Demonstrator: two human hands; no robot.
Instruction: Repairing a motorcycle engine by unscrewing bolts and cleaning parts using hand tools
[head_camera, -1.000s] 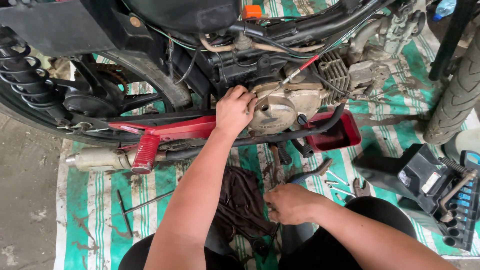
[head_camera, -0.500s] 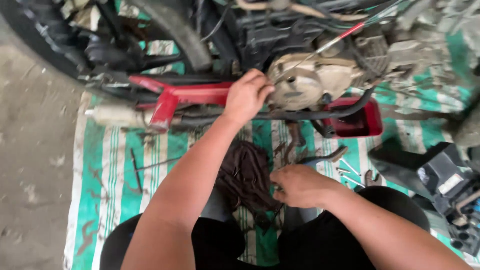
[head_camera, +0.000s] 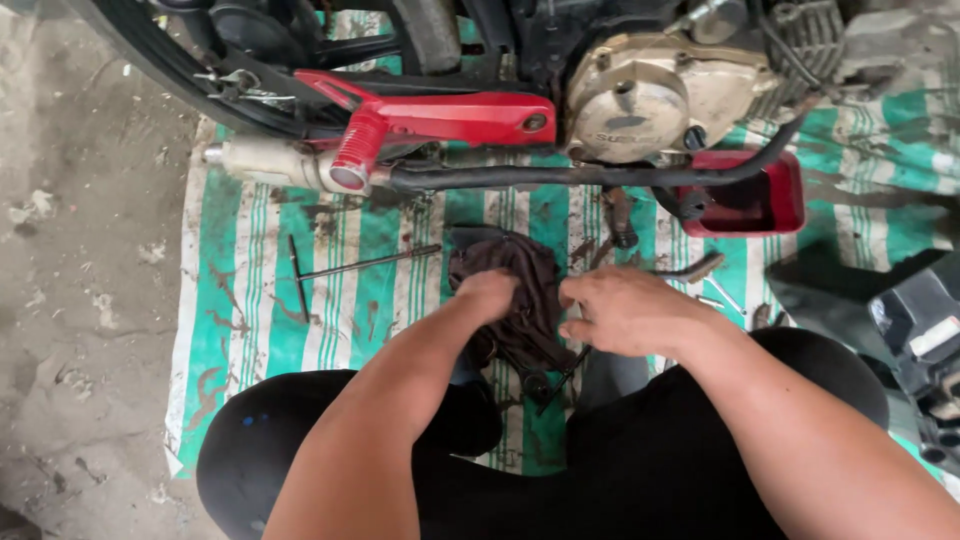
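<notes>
Brown rag (head_camera: 515, 290) gripped by left hand (head_camera: 487, 293) | right hand (head_camera: 625, 310) loosely curled, underside contents hidden

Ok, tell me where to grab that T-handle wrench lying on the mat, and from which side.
Take the T-handle wrench by its long shaft near the middle, coming straight down from above. It lies flat on the striped mat, apart from the dark rag, with bare mat on both sides of the shaft for fingers; the left hand is nearest.

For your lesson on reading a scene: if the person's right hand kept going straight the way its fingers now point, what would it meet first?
The right hand points leftward, so it would probably first meet the dark brown rag that its fingertips already seem to touch, then the left hand on that rag. Depth is unclear from above.
</notes>
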